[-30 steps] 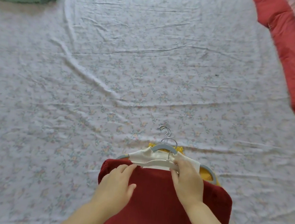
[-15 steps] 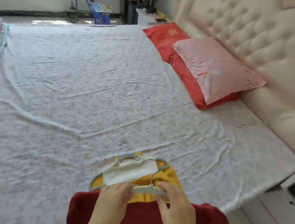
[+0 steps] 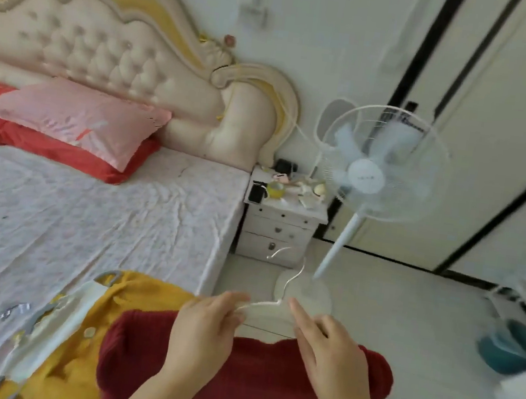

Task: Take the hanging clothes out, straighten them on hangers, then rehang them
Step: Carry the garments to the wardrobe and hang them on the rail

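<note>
A dark red garment (image 3: pixel 254 367) hangs on a white hanger (image 3: pixel 280 287), held up in the air past the edge of the bed. My left hand (image 3: pixel 206 328) pinches the hanger's left arm. My right hand (image 3: pixel 331 357) is at its right arm, index finger stretched out along it; the other fingers are hidden behind the hand. The hanger's hook points up and left. On the bed (image 3: pixel 88 211) lies a yellow garment with a white collar (image 3: pixel 80 329) on a grey hanger (image 3: pixel 42 314), its metal hook (image 3: pixel 14 309) pointing left.
A red pillow (image 3: pixel 62 151) and a pink pillow (image 3: pixel 76 116) lie at the padded headboard. A white nightstand (image 3: pixel 280 224) with small items stands beside the bed, and a white standing fan (image 3: pixel 367 175) is in front of a wardrobe. A teal object (image 3: pixel 508 349) sits on the floor at right.
I have turned right, away from the bed. The red garment on its white hanger has been lifted off the bed into the air; the yellow garment stays on the sheet.
</note>
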Demonstrator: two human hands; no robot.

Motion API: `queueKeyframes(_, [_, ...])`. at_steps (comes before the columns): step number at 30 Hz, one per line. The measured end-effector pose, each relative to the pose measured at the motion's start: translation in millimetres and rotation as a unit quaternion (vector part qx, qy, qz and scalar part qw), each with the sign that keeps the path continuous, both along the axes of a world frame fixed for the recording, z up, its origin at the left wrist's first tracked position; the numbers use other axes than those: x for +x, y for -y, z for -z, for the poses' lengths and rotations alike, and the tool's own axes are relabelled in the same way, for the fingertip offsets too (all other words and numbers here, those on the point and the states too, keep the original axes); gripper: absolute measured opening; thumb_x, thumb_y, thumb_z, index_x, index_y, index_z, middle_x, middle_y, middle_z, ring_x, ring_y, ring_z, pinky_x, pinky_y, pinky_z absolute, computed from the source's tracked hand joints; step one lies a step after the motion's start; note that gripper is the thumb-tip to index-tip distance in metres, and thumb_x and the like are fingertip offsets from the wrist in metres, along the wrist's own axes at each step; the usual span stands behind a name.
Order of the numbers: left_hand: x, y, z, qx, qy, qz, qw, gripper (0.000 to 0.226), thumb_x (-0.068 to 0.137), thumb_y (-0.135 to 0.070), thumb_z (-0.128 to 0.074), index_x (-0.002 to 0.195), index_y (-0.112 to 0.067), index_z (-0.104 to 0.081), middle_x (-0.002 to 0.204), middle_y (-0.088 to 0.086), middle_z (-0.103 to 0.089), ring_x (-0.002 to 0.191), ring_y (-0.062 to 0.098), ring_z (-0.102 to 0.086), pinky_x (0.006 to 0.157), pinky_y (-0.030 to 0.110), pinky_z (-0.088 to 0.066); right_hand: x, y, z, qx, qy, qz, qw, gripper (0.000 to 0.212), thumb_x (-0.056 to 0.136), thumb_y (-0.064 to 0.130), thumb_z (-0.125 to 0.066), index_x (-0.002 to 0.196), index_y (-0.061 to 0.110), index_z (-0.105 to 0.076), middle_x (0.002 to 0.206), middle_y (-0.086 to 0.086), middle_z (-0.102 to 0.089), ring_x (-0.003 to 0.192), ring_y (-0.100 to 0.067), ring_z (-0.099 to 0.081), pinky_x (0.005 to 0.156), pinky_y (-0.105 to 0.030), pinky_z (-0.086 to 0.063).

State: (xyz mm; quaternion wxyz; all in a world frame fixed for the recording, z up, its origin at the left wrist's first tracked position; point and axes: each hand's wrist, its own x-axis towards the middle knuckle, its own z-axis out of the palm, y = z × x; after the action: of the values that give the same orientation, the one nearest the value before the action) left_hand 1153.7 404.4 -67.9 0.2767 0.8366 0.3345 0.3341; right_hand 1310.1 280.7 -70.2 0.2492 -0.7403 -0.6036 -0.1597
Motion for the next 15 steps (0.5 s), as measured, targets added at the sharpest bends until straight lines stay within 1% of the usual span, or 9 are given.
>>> queueKeyframes(1, [16,19,-5,0.02,0.002,0.042,0.999,0.029,0.069,-0.006,-0.079,0.087,-0.027,-0.07,0.064,-0.013,-0.066,0.062,0.006,-0.058,0.061,0.011,-0.031,5,33,-6,-0.009,0.004,0.043,0.999,0.08,0.062,0.013,-0.085,0.128,0.033,-0.045,0.063,0.007,-0.05,0.047,-0.007,-0.046,0.039,-0.014,-0.034])
queueKeyframes(3, [48,63,-13,0.048,0.009,0.118,0.992,0.03,0.067,-0.006,-0.08,0.086,-0.027,-0.07,0.069,-0.014,-0.067,0.056,0.002,-0.054,0.065,0.009,-0.031,14,102,-15,-0.02,0.008,0.127,0.992,0.084,0.058,0.015,-0.087,0.127,0.035,-0.044,0.062,0.008,-0.049,0.044,-0.006,-0.045,0.035,-0.014,-0.032])
queueKeyframes(5, [79,115,-18,0.061,0.025,0.189,0.98,0.031,0.066,-0.006,-0.082,0.085,-0.027,-0.07,0.073,-0.015,-0.066,0.053,-0.001,-0.045,0.063,0.008,-0.032,17,173,-22,-0.023,0.009,0.203,0.979,0.086,0.056,0.015,-0.088,0.127,0.035,-0.044,0.062,0.008,-0.05,0.043,-0.005,-0.045,0.032,-0.014,-0.032])
queueKeyframes(7, [108,175,-20,0.067,0.042,0.263,0.962,0.031,0.064,-0.005,-0.083,0.083,-0.026,-0.071,0.075,-0.019,-0.063,0.054,-0.003,-0.043,0.061,0.007,-0.032,16,245,-27,-0.025,0.007,0.275,0.961,0.085,0.055,0.017,-0.089,0.126,0.033,-0.044,0.062,0.008,-0.051,0.042,-0.005,-0.046,0.031,-0.016,-0.033])
queueKeyframes(9, [134,241,-18,0.051,0.055,0.334,0.939,0.029,0.065,-0.005,-0.082,0.084,-0.025,-0.072,0.079,-0.023,-0.058,0.06,-0.003,-0.048,0.059,0.007,-0.034,9,318,-32,-0.023,-0.004,0.343,0.939,0.081,0.054,0.017,-0.09,0.124,0.032,-0.051,0.061,0.007,-0.052,0.04,-0.006,-0.046,0.029,-0.016,-0.033])
queueKeyframes(11, [155,312,-17,0.017,0.056,0.399,0.915,0.026,0.07,-0.005,-0.079,0.087,-0.024,-0.073,0.082,-0.025,-0.056,0.064,-0.006,-0.052,0.061,0.007,-0.037,-1,391,-37,-0.022,-0.003,0.412,0.911,0.077,0.052,0.018,-0.091,0.12,0.033,-0.057,0.06,0.007,-0.052,0.038,-0.007,-0.045,0.028,-0.015,-0.033])
queueKeyframes(13, [170,383,-15,-0.013,0.059,0.463,0.884,0.025,0.072,-0.004,-0.077,0.088,-0.022,-0.074,0.083,-0.028,-0.055,0.069,-0.008,-0.054,0.063,0.004,-0.039,-15,460,-42,-0.02,-0.005,0.47,0.882,0.072,0.055,0.018,-0.089,0.119,0.034,-0.059,0.061,0.007,-0.052,0.038,-0.007,-0.045,0.028,-0.014,-0.034])
queueKeyframes(15, [178,453,-15,-0.037,0.062,0.519,0.852,0.024,0.073,-0.004,-0.075,0.089,-0.022,-0.074,0.084,-0.029,-0.056,0.077,-0.006,-0.056,0.065,0.002,-0.039,-32,524,-47,-0.026,0.007,0.524,0.851,0.065,0.056,0.019,-0.089,0.115,0.031,-0.065,0.061,0.007,-0.053,0.038,-0.007,-0.045,0.028,-0.014,-0.034])
